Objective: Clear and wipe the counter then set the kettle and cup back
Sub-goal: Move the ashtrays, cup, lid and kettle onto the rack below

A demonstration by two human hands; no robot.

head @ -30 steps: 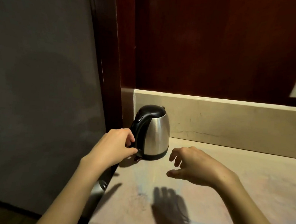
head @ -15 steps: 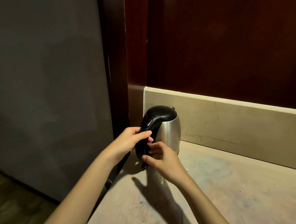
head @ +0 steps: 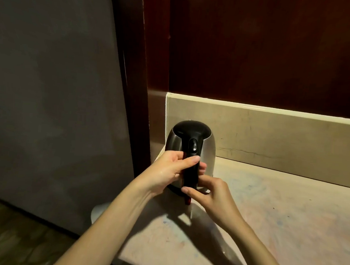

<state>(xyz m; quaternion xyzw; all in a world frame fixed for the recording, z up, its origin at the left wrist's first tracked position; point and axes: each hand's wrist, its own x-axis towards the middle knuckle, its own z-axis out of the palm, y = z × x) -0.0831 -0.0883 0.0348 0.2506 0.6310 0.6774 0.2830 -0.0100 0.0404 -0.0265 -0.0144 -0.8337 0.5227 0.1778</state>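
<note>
Two hands meet on the electric kettle (head: 190,154), which stands upright in the back left corner of the stone counter (head: 268,211), close to the pale backsplash (head: 273,139) and the dark wood panel (head: 259,45), its black handle (head: 191,170) turned toward the person. The left hand (head: 171,169) grips that handle, thumb laid across its front and fingers curled round behind; the right hand (head: 209,194) pinches the handle's lower end, thumb pointing left just above a small red part (head: 187,200) at the kettle's foot. Whether the base rests fully on the counter or is slightly raised cannot be told, since the hands hide it. No cup or cloth is in view, and the counter shows faint bluish smears, so whether this is the clearing step or the setting back I cannot say for certain; my guess is the kettle is being taken up or squared in its corner. A lift would call for the left hand to bear the weight and keep the kettle level, clear of the backsplash.
</note>
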